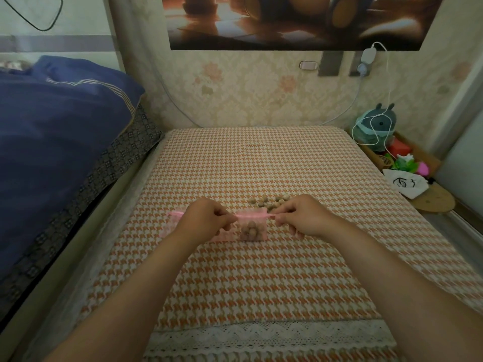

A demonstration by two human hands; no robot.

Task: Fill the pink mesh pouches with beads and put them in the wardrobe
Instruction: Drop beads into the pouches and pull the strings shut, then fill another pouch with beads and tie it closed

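A pink mesh pouch (252, 228) holding several tan beads hangs just above the orange houndstooth cloth (261, 278). My left hand (206, 218) pinches its pink drawstring on the left side. My right hand (300, 216) pinches the drawstring on the right side, and the pouch mouth is gathered between them. Another pink mesh pouch (173, 220) lies flat on the cloth, mostly hidden under my left hand. A small heap of loose tan beads (269, 201) sits on the cloth just behind the held pouch.
A blue quilt (60, 142) covers the bed on the left. At the right edge stand a grey plush toy (377, 124) wrapped in white cable, a wooden box of colourful items (407, 158) and a white drawstring bag (407, 182). Wallpapered wall lies behind.
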